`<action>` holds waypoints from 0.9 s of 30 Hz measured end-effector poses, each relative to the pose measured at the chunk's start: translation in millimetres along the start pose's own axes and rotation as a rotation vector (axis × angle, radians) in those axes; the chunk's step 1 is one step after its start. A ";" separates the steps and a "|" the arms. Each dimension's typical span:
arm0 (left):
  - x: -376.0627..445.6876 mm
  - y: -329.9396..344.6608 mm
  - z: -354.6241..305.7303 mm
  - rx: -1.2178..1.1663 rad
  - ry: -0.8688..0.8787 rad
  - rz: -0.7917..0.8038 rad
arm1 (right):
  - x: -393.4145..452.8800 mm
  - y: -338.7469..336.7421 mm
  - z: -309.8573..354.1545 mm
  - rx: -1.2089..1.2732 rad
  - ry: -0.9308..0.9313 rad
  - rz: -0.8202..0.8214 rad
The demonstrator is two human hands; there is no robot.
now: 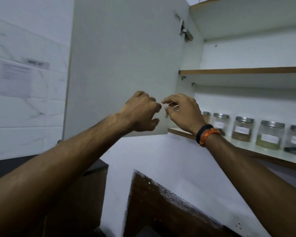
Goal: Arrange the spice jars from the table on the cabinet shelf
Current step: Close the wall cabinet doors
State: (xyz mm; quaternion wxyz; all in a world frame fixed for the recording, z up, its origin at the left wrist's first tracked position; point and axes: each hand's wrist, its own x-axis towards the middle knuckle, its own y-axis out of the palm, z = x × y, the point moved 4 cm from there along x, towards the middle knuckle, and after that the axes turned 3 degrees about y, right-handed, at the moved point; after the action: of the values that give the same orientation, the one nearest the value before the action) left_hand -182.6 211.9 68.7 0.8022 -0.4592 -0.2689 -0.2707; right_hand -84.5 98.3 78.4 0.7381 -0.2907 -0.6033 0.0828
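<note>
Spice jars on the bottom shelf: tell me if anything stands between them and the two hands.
Nothing blocks them. The door is swung open to the left, and both the left hand and the right hand are at its edge. The jars stand just right of the right hand.

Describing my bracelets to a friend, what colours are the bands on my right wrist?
One black, one orange, on the right wrist bands, clearest in the head view.

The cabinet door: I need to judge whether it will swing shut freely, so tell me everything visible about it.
The cabinet door is a flat white panel, laminate by the look, swung open with its inner face toward the camera. A metal hinge joins its upper right edge to the cabinet. Both hands are raised near its lower right corner: the left hand in front of the panel, the right hand at its edge. Actual contact is unclear.
</note>
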 end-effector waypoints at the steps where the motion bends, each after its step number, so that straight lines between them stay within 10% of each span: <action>1: -8.2 -2.3 10.3 0.031 -0.024 -0.015 | 6.4 4.8 10.2 0.010 -0.024 -0.002; 13: -123.4 -49.0 99.5 0.194 -0.373 -0.558 | 66.7 48.6 145.0 0.023 -0.355 -0.132; 20: -168.6 1.1 148.9 -0.898 -0.883 -0.532 | 86.4 60.6 203.7 -0.161 -0.524 -0.180; 27: -163.0 35.6 135.1 -1.498 -0.751 -0.304 | 95.9 77.9 213.0 -0.296 -0.574 -0.076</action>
State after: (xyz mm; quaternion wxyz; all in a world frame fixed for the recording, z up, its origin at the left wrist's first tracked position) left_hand -298.7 377.0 -4.6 0.0990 -0.8871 -0.3259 -0.3116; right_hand -241.8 277.5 140.0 0.4900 -0.3368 -0.8027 0.0454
